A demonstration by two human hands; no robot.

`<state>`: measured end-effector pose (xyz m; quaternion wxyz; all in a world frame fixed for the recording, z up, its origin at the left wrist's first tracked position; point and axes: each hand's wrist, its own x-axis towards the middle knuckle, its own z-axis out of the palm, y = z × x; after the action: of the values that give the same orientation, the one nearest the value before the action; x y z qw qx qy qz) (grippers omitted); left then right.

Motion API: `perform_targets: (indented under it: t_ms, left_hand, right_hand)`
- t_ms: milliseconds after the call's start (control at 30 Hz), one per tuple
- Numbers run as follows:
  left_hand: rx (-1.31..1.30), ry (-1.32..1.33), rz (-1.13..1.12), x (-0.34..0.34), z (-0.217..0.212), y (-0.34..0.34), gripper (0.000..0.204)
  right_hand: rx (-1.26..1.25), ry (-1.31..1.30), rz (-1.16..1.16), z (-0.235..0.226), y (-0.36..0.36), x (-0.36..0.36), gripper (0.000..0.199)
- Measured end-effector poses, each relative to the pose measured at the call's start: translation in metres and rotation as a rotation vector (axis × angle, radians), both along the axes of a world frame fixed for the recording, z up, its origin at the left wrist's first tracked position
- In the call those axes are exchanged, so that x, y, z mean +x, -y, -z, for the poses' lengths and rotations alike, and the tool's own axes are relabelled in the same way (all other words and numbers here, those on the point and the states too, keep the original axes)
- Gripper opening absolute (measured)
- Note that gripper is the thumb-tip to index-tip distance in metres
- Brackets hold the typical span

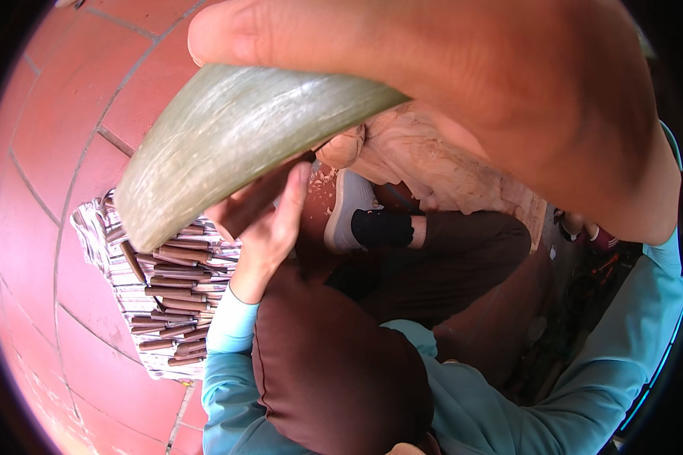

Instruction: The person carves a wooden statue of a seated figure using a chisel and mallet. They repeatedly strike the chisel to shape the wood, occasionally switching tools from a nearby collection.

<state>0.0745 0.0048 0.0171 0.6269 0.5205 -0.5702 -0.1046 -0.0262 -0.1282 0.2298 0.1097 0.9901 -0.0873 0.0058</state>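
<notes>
Right hand (508,98) right at the lens, fingers clamped on the upper end of a curved grey-green horn-like piece (228,144) — left hand (269,220) below it, fingers together against its underside — above a striped cloth (102,250) of brown-handled tools (174,296) on red floor tiles (45,152), carved wood block (425,163) by the shoe (349,205).

No packages, labels or screens, seemingly.

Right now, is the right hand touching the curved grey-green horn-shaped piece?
Touching. The head view shows the right hand gripping the curved grey-green horn-shaped piece; its thumb lies flat along the piece's upper edge, no gap.
</notes>
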Motion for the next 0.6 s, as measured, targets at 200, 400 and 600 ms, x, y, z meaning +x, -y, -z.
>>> perform_targets:
  t_ms: [200,400,600]
  left_hand:
    - [0.066,-0.670,0.045,0.000,-0.005,-0.002,0.019]
    - [0.157,-0.561,0.014,0.012,0.004,0.008,0.028]
    - [0.112,-0.550,0.073,0.012,0.001,0.008,0.023]
  right_hand:
    - [0.002,-0.003,0.010,0.001,0.000,-0.002,0.053]
    - [0.002,-0.007,0.017,-0.003,0.000,-0.005,0.053]
    - [0.001,-0.005,0.019,-0.004,0.000,-0.007,0.053]
